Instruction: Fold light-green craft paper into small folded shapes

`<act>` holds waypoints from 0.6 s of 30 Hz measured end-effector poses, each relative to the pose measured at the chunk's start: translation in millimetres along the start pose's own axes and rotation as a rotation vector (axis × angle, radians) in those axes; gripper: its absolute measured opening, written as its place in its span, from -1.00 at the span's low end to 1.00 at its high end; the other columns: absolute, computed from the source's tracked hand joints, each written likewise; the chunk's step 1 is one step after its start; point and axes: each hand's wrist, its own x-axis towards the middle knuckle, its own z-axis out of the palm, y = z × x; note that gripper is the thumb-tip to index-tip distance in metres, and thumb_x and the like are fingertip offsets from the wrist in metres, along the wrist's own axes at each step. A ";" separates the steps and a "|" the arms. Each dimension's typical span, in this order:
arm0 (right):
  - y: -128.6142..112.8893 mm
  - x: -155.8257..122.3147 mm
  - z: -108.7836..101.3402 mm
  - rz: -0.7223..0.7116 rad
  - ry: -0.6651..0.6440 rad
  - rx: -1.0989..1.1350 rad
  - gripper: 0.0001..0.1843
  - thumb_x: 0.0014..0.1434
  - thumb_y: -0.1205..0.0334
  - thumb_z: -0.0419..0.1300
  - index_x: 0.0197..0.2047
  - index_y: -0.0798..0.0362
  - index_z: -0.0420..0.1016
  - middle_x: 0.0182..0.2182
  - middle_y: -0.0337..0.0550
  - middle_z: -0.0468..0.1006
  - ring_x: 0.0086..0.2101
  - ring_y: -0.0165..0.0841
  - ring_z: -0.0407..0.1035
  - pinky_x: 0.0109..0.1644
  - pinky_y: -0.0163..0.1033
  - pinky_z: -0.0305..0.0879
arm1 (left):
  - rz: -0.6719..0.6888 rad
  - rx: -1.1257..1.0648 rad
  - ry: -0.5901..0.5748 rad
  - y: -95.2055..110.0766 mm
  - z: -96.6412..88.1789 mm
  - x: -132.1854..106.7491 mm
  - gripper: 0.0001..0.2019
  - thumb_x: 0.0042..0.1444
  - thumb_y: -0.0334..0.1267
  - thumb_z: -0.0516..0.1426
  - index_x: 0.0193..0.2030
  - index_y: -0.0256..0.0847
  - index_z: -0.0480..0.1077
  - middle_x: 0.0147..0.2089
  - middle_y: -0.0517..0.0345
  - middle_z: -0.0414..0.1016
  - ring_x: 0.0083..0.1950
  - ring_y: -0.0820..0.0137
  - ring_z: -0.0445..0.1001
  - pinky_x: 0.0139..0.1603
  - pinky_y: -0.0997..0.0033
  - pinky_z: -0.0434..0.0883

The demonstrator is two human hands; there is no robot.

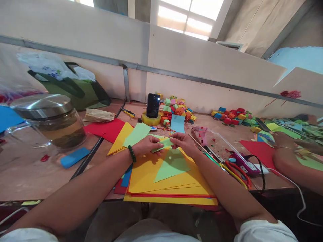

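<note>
Both hands pinch a small light green paper piece (pixel 165 143) above a stack of yellow paper sheets (pixel 146 174). My left hand (pixel 146 145), with a green bead bracelet on its wrist, grips the piece's left side. My right hand (pixel 183 141) grips its right end. A light green triangle of paper (pixel 171 165) lies on the yellow stack just below the hands. Another light green sheet (pixel 137 133) lies beyond my left hand.
A glass jar with a metal lid (pixel 52 121) stands at left, a green bag (pixel 75 89) behind it. A phone on a yellow stand (pixel 152 107), piles of coloured paper cubes (pixel 176 109), scissors and a glue gun (pixel 239 164) lie ahead. Another person's arm (pixel 290 158) rests at right.
</note>
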 end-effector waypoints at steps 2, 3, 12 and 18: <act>0.2 0.7 -0.1 -0.029 0.015 0.005 -0.55 -0.25 -0.08 0.45 -0.42 0.09 0.52 -0.61 -0.32 0.47 -0.62 -0.52 0.32 -0.50 -0.36 0.28 | -0.010 0.008 -0.007 1.0 -0.2 -0.5 -0.50 -0.29 0.17 0.36 -0.53 -0.28 0.40 -0.55 0.14 0.50 -0.55 0.50 0.42 -0.54 0.55 0.19; 0.4 0.8 0.0 -0.037 0.017 0.004 -0.55 -0.26 -0.08 0.45 -0.43 0.09 0.52 -0.61 -0.32 0.48 -0.62 -0.52 0.32 -0.51 -0.36 0.28 | -0.017 0.010 -0.014 1.7 0.1 -1.0 -0.50 -0.28 0.17 0.35 -0.53 -0.28 0.39 -0.57 0.15 0.49 -0.56 0.50 0.41 -0.55 0.55 0.17; 1.4 -2.2 2.6 -0.093 -0.035 -0.087 -0.59 -0.18 -0.08 0.41 -0.40 0.08 0.52 -0.61 -0.31 0.44 -0.61 -0.50 0.29 -0.51 -0.34 0.25 | -0.006 0.000 -0.052 6.1 5.2 -4.8 -0.53 -0.30 0.14 0.36 -0.58 -0.29 0.43 -0.61 0.18 0.46 -0.59 0.52 0.35 -0.53 0.53 0.26; 0.0 -6.4 11.5 -0.114 -0.083 -0.143 -0.60 -0.14 -0.09 0.38 -0.40 0.07 0.50 -0.52 -0.28 0.44 -0.51 -0.47 0.28 -0.41 -0.32 0.29 | 0.062 0.089 0.007 -0.8 9.5 -1.1 -0.53 -0.23 0.16 0.31 -0.54 -0.30 0.49 -0.61 0.14 0.48 -0.58 0.49 0.36 -0.54 0.53 0.25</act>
